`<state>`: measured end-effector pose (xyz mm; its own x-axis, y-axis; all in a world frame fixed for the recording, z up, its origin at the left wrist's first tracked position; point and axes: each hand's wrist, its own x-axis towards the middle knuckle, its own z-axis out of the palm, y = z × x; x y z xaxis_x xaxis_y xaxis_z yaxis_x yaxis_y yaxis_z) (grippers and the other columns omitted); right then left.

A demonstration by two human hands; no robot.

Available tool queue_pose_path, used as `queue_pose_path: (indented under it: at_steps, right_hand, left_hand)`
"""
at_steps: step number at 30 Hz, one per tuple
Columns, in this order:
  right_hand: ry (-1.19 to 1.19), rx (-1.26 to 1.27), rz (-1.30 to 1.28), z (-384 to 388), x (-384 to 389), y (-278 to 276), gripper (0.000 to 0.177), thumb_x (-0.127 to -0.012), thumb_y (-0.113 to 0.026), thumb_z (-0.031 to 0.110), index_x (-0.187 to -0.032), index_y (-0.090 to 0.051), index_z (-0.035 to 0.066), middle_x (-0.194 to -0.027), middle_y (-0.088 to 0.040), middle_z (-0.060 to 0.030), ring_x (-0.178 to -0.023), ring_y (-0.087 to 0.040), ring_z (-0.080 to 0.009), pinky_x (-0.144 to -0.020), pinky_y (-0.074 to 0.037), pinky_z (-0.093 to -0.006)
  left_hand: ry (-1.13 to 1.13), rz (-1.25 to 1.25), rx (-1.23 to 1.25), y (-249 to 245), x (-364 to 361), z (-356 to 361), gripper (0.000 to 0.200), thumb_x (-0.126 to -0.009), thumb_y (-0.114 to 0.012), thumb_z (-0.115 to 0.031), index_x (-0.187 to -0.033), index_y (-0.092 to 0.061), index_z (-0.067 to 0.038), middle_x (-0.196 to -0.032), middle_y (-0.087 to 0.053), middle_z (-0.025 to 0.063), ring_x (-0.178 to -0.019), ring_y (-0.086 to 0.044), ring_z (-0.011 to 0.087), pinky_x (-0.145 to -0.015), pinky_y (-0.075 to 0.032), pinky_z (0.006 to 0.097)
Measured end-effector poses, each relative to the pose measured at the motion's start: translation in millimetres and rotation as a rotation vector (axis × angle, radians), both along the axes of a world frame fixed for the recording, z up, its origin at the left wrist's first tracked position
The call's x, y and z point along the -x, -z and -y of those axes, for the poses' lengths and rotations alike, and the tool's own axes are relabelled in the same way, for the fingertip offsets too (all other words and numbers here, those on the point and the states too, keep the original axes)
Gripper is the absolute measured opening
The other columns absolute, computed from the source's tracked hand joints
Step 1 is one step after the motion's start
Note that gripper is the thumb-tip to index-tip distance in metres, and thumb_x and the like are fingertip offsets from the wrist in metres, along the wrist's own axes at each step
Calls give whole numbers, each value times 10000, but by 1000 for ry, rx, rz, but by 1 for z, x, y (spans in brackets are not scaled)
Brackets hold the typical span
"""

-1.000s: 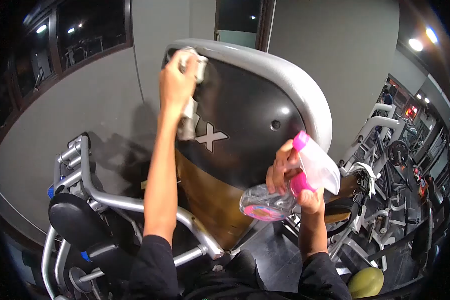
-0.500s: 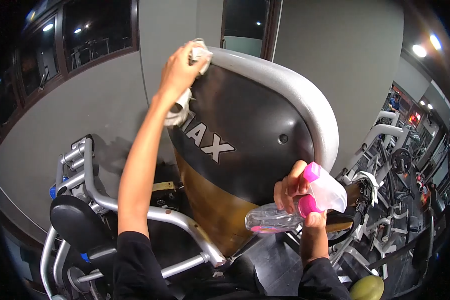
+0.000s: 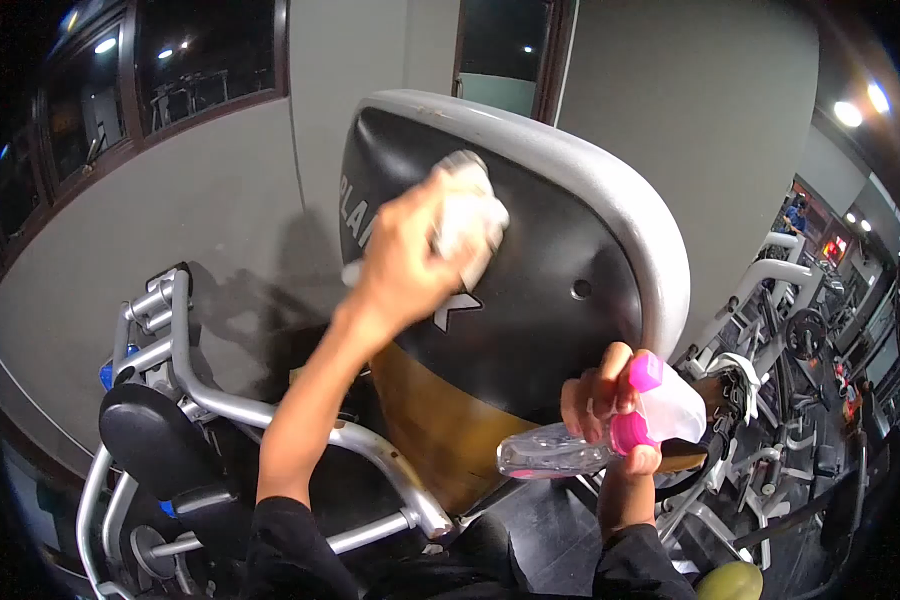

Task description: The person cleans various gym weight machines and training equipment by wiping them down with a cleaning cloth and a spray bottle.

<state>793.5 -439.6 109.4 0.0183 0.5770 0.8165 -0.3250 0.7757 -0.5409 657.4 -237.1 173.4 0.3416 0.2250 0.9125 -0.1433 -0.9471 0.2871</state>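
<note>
Now work moves inward on the panel (image 3: 535, 320): left hand (image 3: 410, 252) clenched on a cloth (image 3: 470, 212), right hand (image 3: 602, 392) (at the panel's lower right) gripping a spray bottle (image 3: 555, 453)

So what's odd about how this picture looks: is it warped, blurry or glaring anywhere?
All in the head view: the grey wall bows at left, and the corners darken; the left hand and cloth look smeared, the spray bottle clearer; the ceiling lights glare at upper right; a soft shadow falls on that wall.
</note>
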Motion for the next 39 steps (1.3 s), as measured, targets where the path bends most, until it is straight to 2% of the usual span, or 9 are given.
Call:
queue_pose_path:
  at_steps: [4,7,13,17,21,27,32,35,39]
  right_hand:
    - [-39,-10,-7,-1,-3,3,494,-664,-788,282,-975,-462,80,-855,-440,-57,-580,-503,-135,-573,-420,-303]
    - [-60,-20,-16,0,-4,5,487,-664,-787,277,-968,-461,82,-853,-442,-55,-578,-504,-133,-570,-419,-301]
    - [-80,-36,-43,-2,0,6,474,-663,-787,266,-955,-459,86,-851,-446,-50,-574,-506,-129,-565,-419,-297]
    - [-94,-63,-54,-4,-1,5,466,-663,-786,259,-946,-458,89,-849,-449,-47,-571,-508,-126,-561,-419,-294]
    - [-115,-63,-69,-5,2,7,458,-662,-786,252,-938,-457,91,-848,-452,-44,-568,-509,-123,-558,-418,-292]
    - [-151,-78,-71,-10,0,-4,446,-661,-785,242,-924,-455,95,-845,-456,-40,-564,-512,-119,-553,-418,-288]
    - [-105,4,-97,0,-1,-4,430,-658,-778,231,-908,-453,101,-830,-458,-33,-578,-521,-118,-551,-416,-281]
    - [-96,86,-82,4,0,-3,406,-659,-760,202,-916,-469,84,-823,-439,-41,-614,-510,-138,-564,-408,-290]
    - [-64,105,-107,7,2,13,405,-656,-754,200,-923,-475,79,-820,-424,-40,-622,-491,-142,-570,-403,-290]
  left_hand:
    - [12,-10,-410,39,3,16,479,-610,-835,-173,-1031,-617,-107,-1018,-642,190,-895,-669,330,-735,-547,366]
    - [-36,125,-369,36,5,-25,407,-681,-790,-178,-1030,-603,-83,-1047,-634,189,-917,-653,352,-763,-530,374]
    - [-500,83,450,44,24,-151,312,-880,-580,-264,-1112,-568,-56,-981,-653,213,-906,-646,364,-776,-497,404]
    - [-478,214,405,63,19,-123,259,-930,-522,-273,-1043,-542,-41,-891,-666,197,-874,-659,349,-740,-497,411]
    - [-264,219,266,73,17,-34,214,-887,-574,-179,-1027,-555,-18,-879,-667,190,-843,-677,314,-718,-522,383]
    - [-182,121,-546,110,8,11,343,-777,-705,-289,-1042,-608,-94,-1037,-636,191,-822,-683,298,-620,-576,354]
    - [-323,245,-158,90,18,-30,310,-834,-642,-209,-1098,-570,-64,-1040,-638,170,-901,-648,356,-789,-528,388]
    - [-303,325,422,92,21,-53,231,-855,-598,-108,-1060,-537,-22,-943,-641,182,-892,-642,304,-775,-496,370]
    - [-387,349,105,116,12,-16,259,-879,-592,-121,-1111,-525,-26,-977,-631,157,-890,-624,259,-822,-480,360]
